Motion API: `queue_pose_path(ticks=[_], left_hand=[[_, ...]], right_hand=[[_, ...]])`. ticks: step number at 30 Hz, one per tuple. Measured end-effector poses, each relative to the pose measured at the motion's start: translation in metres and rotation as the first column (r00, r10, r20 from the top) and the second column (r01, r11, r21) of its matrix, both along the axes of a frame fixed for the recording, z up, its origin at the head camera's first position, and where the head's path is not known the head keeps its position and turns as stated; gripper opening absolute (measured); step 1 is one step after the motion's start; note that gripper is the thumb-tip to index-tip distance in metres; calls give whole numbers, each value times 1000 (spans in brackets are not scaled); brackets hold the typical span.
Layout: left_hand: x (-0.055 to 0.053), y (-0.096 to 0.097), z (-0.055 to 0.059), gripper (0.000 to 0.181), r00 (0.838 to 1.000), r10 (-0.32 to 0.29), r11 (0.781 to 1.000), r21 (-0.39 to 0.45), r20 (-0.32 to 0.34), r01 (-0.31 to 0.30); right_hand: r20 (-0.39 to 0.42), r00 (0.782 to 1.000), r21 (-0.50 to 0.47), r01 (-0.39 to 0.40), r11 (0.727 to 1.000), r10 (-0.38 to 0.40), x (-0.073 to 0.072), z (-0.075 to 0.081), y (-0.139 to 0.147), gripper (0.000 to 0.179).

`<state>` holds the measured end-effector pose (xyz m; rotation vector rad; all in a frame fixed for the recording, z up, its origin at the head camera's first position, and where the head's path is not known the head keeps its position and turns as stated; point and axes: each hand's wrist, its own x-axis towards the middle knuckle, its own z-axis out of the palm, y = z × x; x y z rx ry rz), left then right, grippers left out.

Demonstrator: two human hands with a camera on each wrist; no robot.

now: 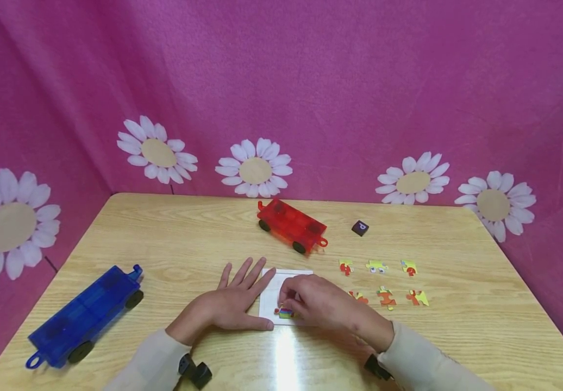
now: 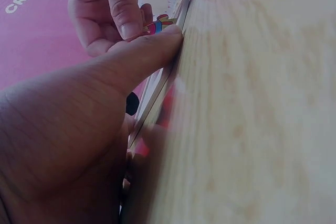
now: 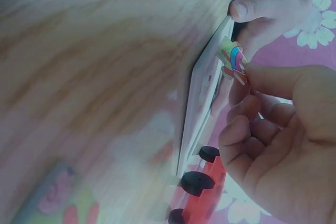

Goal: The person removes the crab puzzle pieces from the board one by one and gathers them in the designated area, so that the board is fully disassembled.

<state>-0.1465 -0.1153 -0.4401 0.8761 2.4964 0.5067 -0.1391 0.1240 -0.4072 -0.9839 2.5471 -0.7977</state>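
A flat white puzzle tray (image 1: 270, 296) lies on the wooden table in front of the person. The left hand (image 1: 230, 305) has its fingers spread and rests at the tray's left side, its thumb along the near left corner. Over the tray, the right hand (image 1: 321, 300) pinches a jigsaw puzzle piece (image 1: 286, 313) between thumb and forefinger. Coloured stripes and a green patch show on the piece (image 3: 236, 59) in the right wrist view, where it stands tilted close over the tray. The remaining right fingers curl toward the palm.
Several puzzle pieces (image 1: 376, 266) lie in two rows right of the tray, partly behind the right forearm. A red toy wagon (image 1: 293, 224) stands beyond the tray, a blue one (image 1: 86, 315) at the left. A small black tile (image 1: 360, 227) lies at the back right.
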Motion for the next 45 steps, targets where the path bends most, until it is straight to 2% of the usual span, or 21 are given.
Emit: queue_pose_path(ticks=[4,9,13,16,21,31,39,42,45], left_hand=[[1,1,0,106,1000,5,1000,4,4,-5],[1,2,0,106,1000,6,1000,7,6,-6],[1,3,0,106,1000,14,1000,6,11,-14],[1,4,0,107,1000,21,1000,11,18,-21],[1,4,-1,107,999,26,1000,11,28,-27],[1,2,2,107,999,25,1000,10,27,-25],[2,2,1,107,999,11,1000,24,52,-12],[2,2,2,106,999,20,1000,23,44,-21],[1,2,3,106,999,20,1000,15,29,-20]], right_hand=[[-18,1000,-17,10,1000,-11,2,4,3,12],[-71,997,-1,36,999,-36,7,17,15,13],[-144,988,32,57,998,-52,11,27,35,18],[-164,984,59,82,995,-71,14,33,56,23],[-123,986,122,129,984,-114,18,35,94,28],[-12,991,138,133,981,-133,27,28,161,27],[134,982,162,111,980,-134,31,24,183,28],[162,980,144,96,985,-119,29,20,184,27],[153,983,128,85,988,-105,28,16,184,25]])
